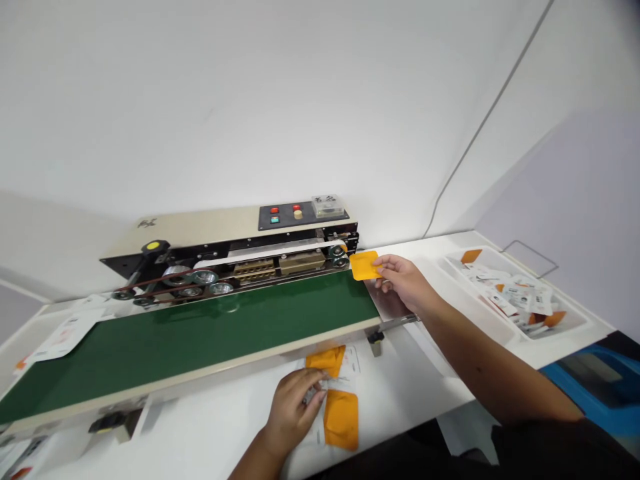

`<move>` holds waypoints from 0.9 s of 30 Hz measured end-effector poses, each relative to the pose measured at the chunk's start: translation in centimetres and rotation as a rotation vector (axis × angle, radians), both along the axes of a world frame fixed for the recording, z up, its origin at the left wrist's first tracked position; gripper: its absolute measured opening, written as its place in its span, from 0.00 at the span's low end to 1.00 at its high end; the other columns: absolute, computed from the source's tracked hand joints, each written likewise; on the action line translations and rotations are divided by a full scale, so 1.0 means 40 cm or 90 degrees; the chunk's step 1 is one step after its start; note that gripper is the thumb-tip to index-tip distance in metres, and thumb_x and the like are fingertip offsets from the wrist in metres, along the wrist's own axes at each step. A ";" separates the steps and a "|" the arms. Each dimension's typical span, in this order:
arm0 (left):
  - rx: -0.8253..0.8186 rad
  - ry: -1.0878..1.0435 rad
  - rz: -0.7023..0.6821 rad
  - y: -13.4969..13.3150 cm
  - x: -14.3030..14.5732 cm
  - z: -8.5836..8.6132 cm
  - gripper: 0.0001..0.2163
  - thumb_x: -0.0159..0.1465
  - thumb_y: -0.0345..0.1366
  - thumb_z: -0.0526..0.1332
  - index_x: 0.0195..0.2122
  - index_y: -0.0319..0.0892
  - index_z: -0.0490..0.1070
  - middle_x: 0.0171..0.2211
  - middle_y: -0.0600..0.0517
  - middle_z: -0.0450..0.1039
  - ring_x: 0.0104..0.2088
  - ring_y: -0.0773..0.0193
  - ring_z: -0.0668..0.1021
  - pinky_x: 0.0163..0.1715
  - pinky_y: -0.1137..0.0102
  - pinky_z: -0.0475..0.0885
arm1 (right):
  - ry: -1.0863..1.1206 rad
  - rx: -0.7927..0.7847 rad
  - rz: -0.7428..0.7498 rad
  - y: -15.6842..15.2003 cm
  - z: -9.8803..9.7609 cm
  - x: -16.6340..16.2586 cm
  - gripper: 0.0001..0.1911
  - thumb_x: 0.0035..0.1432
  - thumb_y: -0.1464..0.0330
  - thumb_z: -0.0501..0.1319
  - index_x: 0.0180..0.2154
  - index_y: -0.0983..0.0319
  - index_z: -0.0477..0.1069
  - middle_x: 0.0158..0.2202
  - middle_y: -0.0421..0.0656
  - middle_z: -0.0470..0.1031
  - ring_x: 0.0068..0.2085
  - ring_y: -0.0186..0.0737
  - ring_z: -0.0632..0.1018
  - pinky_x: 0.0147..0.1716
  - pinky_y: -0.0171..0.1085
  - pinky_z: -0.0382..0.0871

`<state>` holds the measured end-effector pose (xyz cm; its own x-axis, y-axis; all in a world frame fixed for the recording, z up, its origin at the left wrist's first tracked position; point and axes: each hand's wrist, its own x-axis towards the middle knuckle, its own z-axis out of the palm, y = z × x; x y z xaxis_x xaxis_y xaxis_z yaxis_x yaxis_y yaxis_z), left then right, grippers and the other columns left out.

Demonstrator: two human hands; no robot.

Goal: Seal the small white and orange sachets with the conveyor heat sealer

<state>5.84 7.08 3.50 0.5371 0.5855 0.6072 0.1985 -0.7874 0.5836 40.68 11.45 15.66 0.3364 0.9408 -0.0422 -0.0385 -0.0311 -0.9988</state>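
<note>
Right hand: at right of centre, the right hand (403,283) pinches the pouch (364,265) by its right edge, which leaves most of its orange face uncovered.
Pouch: in the centre-right, roughly level, its left edge close by the rollers (338,255); touching or apart, I cannot tell.
Belt: the green belt (235,327) runs just below the rollers, seemingly to bear whatever goes along them.
Left hand: at lower centre, the left hand (294,407) curls over the orange packets (342,420), perhaps to keep them within reach; whether its fingers grip the small greyish thing there, I cannot tell.
Box: at right, the white box (570,319) holds loose packets in a jumble, its walls keeping them together.
</note>
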 end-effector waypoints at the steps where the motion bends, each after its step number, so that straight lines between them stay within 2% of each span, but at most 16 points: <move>1: -0.004 0.001 0.000 0.000 0.001 0.001 0.09 0.71 0.35 0.62 0.50 0.45 0.78 0.36 0.48 0.84 0.34 0.59 0.86 0.39 0.68 0.82 | 0.002 -0.006 0.007 0.008 -0.001 0.001 0.17 0.53 0.65 0.69 0.44 0.61 0.73 0.30 0.38 0.76 0.27 0.31 0.77 0.21 0.28 0.67; 9: -0.003 0.004 -0.009 -0.003 0.008 0.000 0.07 0.71 0.34 0.63 0.48 0.45 0.78 0.37 0.49 0.84 0.32 0.61 0.85 0.37 0.68 0.81 | 0.029 -0.029 0.070 0.068 0.026 -0.041 0.18 0.48 0.65 0.71 0.42 0.61 0.72 0.29 0.37 0.74 0.26 0.30 0.77 0.21 0.27 0.67; 13: -0.014 0.017 -0.009 0.003 0.010 0.003 0.07 0.71 0.34 0.63 0.48 0.45 0.77 0.37 0.48 0.84 0.33 0.60 0.84 0.38 0.67 0.81 | -0.074 -0.037 0.038 0.064 0.038 -0.051 0.16 0.53 0.61 0.70 0.42 0.60 0.73 0.29 0.37 0.75 0.24 0.31 0.74 0.21 0.29 0.66; 15: -0.032 0.048 -0.049 0.006 0.013 0.014 0.09 0.70 0.36 0.63 0.50 0.45 0.77 0.41 0.46 0.84 0.39 0.56 0.85 0.42 0.64 0.81 | -0.171 -0.008 -0.015 0.031 0.042 -0.056 0.14 0.58 0.59 0.67 0.43 0.59 0.74 0.29 0.37 0.74 0.24 0.32 0.72 0.22 0.31 0.66; 18: -0.072 0.136 -0.201 0.002 0.024 0.037 0.14 0.69 0.40 0.65 0.54 0.47 0.77 0.48 0.44 0.83 0.50 0.50 0.83 0.52 0.56 0.79 | -0.301 0.126 -0.031 -0.051 0.044 -0.077 0.11 0.64 0.60 0.64 0.43 0.59 0.75 0.37 0.44 0.78 0.33 0.38 0.77 0.29 0.34 0.72; 19: -0.078 0.168 -0.251 -0.001 0.029 0.044 0.15 0.68 0.42 0.66 0.55 0.49 0.77 0.50 0.44 0.83 0.54 0.49 0.82 0.54 0.53 0.78 | -0.338 0.169 0.009 -0.083 0.042 -0.088 0.09 0.66 0.61 0.62 0.43 0.59 0.76 0.40 0.46 0.78 0.36 0.39 0.78 0.32 0.36 0.73; 21: -0.071 0.212 -0.316 -0.008 0.038 0.051 0.18 0.66 0.47 0.68 0.56 0.52 0.78 0.53 0.45 0.82 0.59 0.45 0.79 0.59 0.48 0.75 | -0.411 0.221 0.157 -0.142 0.033 -0.111 0.08 0.69 0.65 0.60 0.42 0.59 0.77 0.40 0.46 0.79 0.37 0.40 0.78 0.34 0.37 0.73; 24: -0.044 0.231 -0.354 -0.012 0.046 0.047 0.22 0.62 0.50 0.71 0.57 0.55 0.78 0.56 0.46 0.81 0.63 0.41 0.77 0.62 0.41 0.70 | -0.505 0.246 0.387 -0.201 0.005 -0.139 0.10 0.71 0.67 0.58 0.45 0.57 0.78 0.37 0.44 0.80 0.36 0.39 0.78 0.37 0.37 0.72; 27: -0.040 0.237 -0.368 -0.007 0.046 0.033 0.25 0.61 0.51 0.72 0.59 0.54 0.76 0.56 0.46 0.81 0.62 0.40 0.78 0.63 0.40 0.68 | -0.545 0.223 0.461 -0.224 -0.040 -0.153 0.12 0.72 0.66 0.57 0.47 0.57 0.79 0.37 0.43 0.81 0.37 0.39 0.79 0.39 0.37 0.71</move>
<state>7.70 6.80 4.83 0.9398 0.1700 0.2963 -0.0475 -0.7939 0.6063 34.57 2.48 14.07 -0.4883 0.8398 0.2372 0.5640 0.5111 -0.6486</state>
